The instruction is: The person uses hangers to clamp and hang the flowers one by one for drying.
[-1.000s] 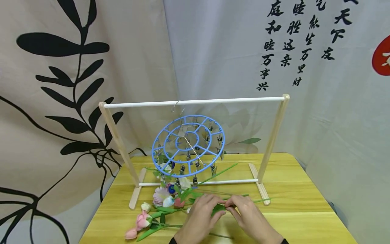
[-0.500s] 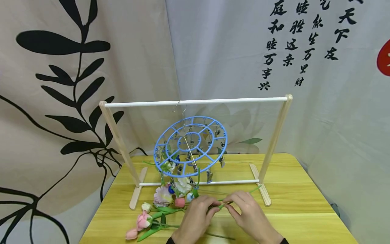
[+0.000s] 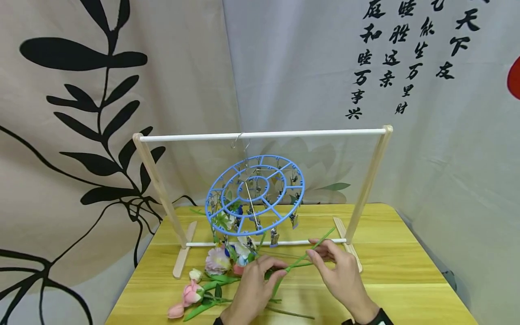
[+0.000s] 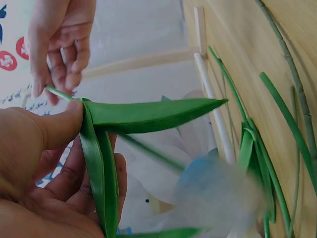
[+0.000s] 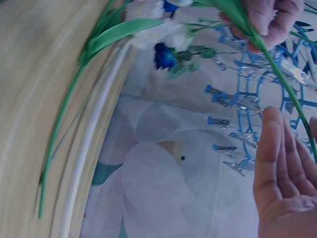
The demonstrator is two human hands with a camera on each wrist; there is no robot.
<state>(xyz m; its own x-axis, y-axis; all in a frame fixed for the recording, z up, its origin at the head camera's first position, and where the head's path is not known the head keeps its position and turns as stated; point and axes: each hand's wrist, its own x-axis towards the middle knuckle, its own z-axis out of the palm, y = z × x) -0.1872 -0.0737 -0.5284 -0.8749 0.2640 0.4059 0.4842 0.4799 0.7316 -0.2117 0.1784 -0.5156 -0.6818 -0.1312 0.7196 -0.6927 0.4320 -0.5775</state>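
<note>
My left hand (image 3: 257, 282) pinches the green stem of an artificial flower (image 3: 302, 258) where its leaves branch off. In the left wrist view, two long green leaves (image 4: 153, 115) spread from that grip, and a blurred pale blue-and-white flower head (image 4: 218, 193) is at the lower right. The bare stem slants up to the right toward my right hand (image 3: 339, 268). In the right wrist view that hand's fingers (image 5: 282, 163) are extended, and the stem passes between them and the thumb at the edge. A round blue clip hanger (image 3: 254, 234) hangs just beyond both hands.
A wooden rack with a white top bar (image 3: 264, 135) holds the hanger by its hook. Pink tulips (image 3: 191, 293), a lilac flower (image 3: 217, 261) and several stems lie on the wooden table (image 3: 406, 271). Metal clips (image 3: 274, 237) dangle from the hanger.
My right hand has drawn away from the left, up and to the right, and its fingers have loosened. The stem now slants upward between them. The hanger has turned slightly.
</note>
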